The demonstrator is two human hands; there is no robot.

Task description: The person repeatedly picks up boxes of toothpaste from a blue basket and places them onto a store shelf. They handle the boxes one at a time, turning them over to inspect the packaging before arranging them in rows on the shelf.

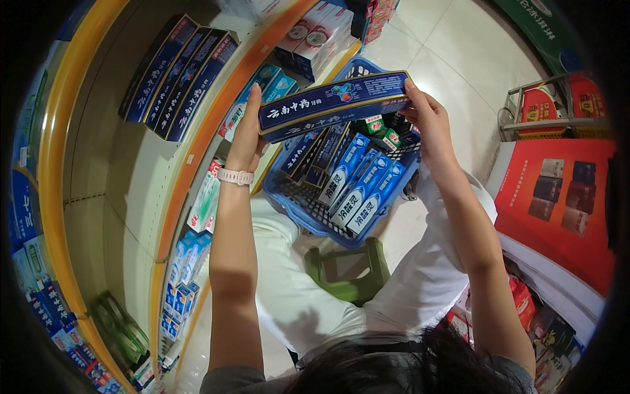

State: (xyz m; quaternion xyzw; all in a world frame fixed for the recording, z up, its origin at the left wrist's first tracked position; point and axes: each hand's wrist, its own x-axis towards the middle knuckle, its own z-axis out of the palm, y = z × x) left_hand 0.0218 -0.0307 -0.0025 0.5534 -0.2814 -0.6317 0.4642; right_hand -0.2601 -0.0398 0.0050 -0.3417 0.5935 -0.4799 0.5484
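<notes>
Between my two hands I hold a long dark-blue toothpaste box (339,101) with gold edges, over a blue plastic basket (315,216). My left hand (247,130), with a pale watch band at the wrist, grips the box's left end. My right hand (428,120) pinches its right end with thumb and fingers. Below, the basket holds several blue-and-white toothpaste boxes (357,184), some dark-blue boxes (307,157) and green-and-black boxes (384,133). The held box hides part of the basket's far side. A green plastic stool (347,276) shows between my knees.
On the left, a shelf with an orange edge strip (189,162) carries a row of dark-blue boxes (182,79). Lower shelves hold teal boxes (270,83) and blue-white boxes (184,266). A red printed panel (556,207) and a metal rack (534,123) stand at right.
</notes>
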